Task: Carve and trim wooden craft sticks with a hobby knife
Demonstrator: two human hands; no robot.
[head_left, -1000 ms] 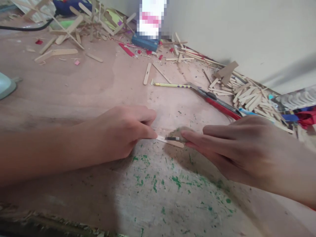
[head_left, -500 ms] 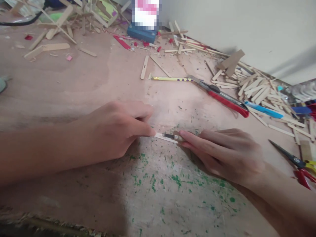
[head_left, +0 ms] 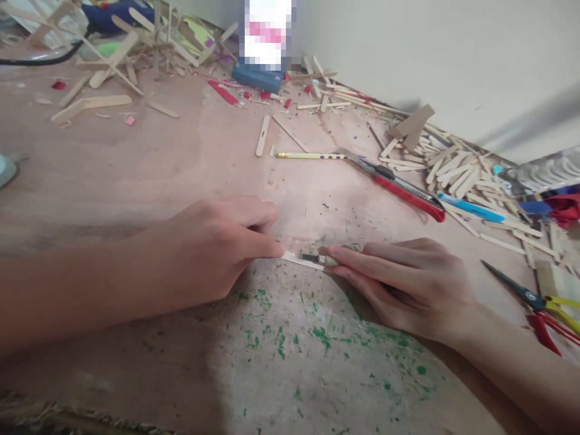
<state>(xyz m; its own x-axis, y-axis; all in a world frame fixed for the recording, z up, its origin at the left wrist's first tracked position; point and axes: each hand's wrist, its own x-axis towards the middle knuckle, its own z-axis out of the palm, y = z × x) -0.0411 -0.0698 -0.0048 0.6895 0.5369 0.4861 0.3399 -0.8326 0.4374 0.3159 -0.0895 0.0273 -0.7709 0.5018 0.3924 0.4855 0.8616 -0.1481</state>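
Note:
A thin wooden craft stick (head_left: pixel 294 259) lies flat on the worn wooden board (head_left: pixel 149 169) near the middle. My left hand (head_left: pixel 212 248) presses its left end down with the fingertips. My right hand (head_left: pixel 408 287) grips a small cutting tool (head_left: pixel 317 259) with a dark tip that rests on the stick's right part. Most of the tool is hidden under my fingers.
A red utility knife (head_left: pixel 399 184), a yellow dotted pencil (head_left: pixel 308 156) and a blue pen (head_left: pixel 471 208) lie beyond my hands. A heap of craft sticks (head_left: pixel 457 169) lines the wall at right. Pliers with red and yellow handles (head_left: pixel 539 305) lie at far right. Stick constructions (head_left: pixel 122 48) stand at back left.
My right hand has dropped lower onto the board and drawn slightly left along the stick. My left hand has stayed on the stick's end.

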